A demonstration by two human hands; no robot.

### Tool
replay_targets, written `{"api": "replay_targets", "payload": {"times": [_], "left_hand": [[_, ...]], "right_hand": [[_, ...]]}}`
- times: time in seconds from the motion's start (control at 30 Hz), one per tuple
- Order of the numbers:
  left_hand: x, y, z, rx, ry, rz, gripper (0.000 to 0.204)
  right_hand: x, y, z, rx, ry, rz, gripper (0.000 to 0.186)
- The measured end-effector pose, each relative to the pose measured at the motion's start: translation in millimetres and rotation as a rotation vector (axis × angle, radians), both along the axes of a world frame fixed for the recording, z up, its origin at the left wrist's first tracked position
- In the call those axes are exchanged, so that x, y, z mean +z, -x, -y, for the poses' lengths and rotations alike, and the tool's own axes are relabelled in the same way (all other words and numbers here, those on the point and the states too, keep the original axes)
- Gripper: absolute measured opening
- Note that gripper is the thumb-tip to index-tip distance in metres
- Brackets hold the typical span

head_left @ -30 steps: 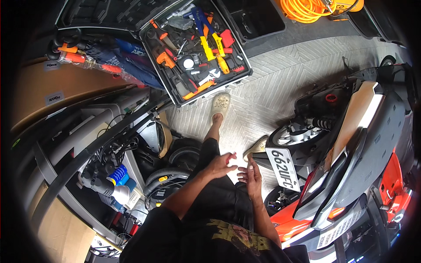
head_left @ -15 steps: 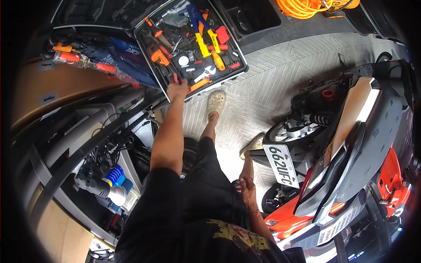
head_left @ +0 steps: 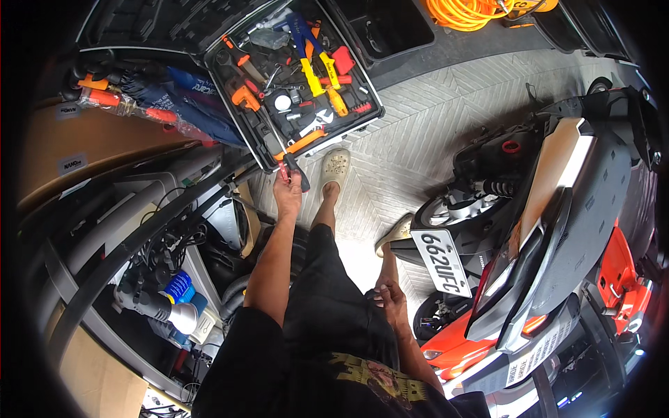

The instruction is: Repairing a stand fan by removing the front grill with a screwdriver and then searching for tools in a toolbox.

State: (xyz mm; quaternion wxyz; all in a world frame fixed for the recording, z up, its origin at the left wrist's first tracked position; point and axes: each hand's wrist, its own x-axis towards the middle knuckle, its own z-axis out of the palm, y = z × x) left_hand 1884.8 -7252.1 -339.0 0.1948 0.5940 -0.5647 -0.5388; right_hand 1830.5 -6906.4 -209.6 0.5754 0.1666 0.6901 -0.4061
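Note:
Just outside the near corner of an open tool case [head_left: 272, 169], my left hand [head_left: 287, 195] is closed on a red-and-black handled tool [head_left: 297, 171]; its exact kind is partly hidden by my fingers. Inside the case lie an adjustable wrench [head_left: 317, 122], a large blue-and-yellow handled cutter [head_left: 306, 52], an orange-handled tool [head_left: 244, 97] and several smaller tools. Beside my right leg, my right hand [head_left: 391, 296] hangs low with its fingers curled together. Whatever it may hold is too small to make out.
A motorcycle [head_left: 557, 230] with a white plate stands at my right. To my left are a metal-framed rack [head_left: 132, 244] with a lamp [head_left: 182, 317] and cables, and wrapped umbrellas [head_left: 164, 104]. An orange hose coil [head_left: 463, 14] lies at the far side.
My left hand has drawn back from the case's near corner toward me, bringing the red-and-black tool out. My right hand has stayed nearly where it was.

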Motion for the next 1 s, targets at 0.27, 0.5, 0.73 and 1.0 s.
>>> {"api": "replay_targets", "payload": {"times": [0.27,0.5,0.73,1.0], "left_hand": [[5.8,6.6,-4.5,-0.003,-0.047,-0.025,0.019],[-18.4,-17.8,79.4,0.072,0.418,0.341,0.03],[-11.5,5.7,181.6,-0.006,0.285,0.411,0.041],[-39.2,83.1,226.4,0.059,0.083,0.497,0.055]], "right_hand": [[5.0,4.5,5.6,-0.032,-0.005,0.009,0.039],[4.8,-5.6,-4.9,-0.055,0.007,0.034,0.045],[-0.1,-13.2,-29.6,-0.041,-0.054,0.049,0.049],[-1.3,-23.9,-19.6,-0.032,-0.089,0.083,0.038]]}}
